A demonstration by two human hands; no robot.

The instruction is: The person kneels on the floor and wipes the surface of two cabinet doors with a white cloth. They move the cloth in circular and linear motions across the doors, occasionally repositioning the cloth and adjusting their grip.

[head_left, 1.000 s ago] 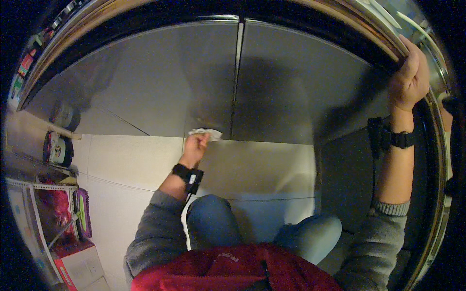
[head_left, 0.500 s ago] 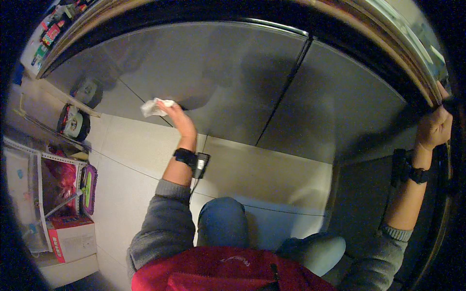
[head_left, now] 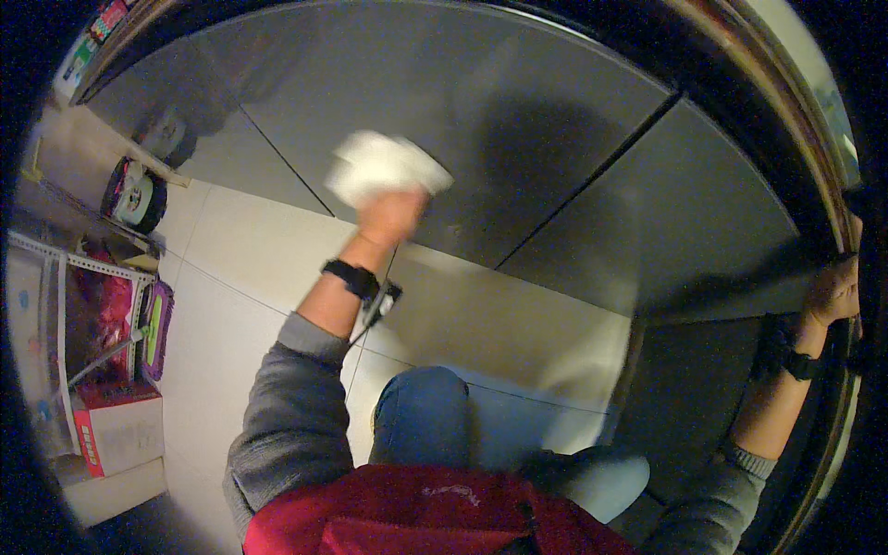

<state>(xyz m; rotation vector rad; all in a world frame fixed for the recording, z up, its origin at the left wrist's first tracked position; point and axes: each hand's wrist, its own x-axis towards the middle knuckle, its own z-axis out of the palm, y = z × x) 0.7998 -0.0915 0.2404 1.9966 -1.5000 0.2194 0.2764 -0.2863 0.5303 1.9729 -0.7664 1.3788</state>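
My left hand (head_left: 393, 217) grips a white cloth (head_left: 381, 168), blurred by motion, in front of the lower part of a glossy dark grey cabinet door (head_left: 398, 102). Whether the cloth presses on the door or hovers just off it, I cannot tell. Far to the right, my right hand (head_left: 834, 291) is closed round the brown edge of the counter (head_left: 844, 185), its fingertips partly lost in shadow. Each wrist wears a black band.
Pale floor tiles (head_left: 236, 254) lie under the cabinet. A dark panel (head_left: 689, 388) stands at right. On the left are a round black-and-white object (head_left: 137, 196), a shelf rack (head_left: 65, 324), a purple-and-green flat item (head_left: 158, 331) and a red-and-white box (head_left: 120, 435). A black device (head_left: 387, 301) hangs by my left wrist.
My left hand has moved right and slightly up across the door, and the cloth now shows larger and more spread. The right hand keeps its hold while the view has shifted.
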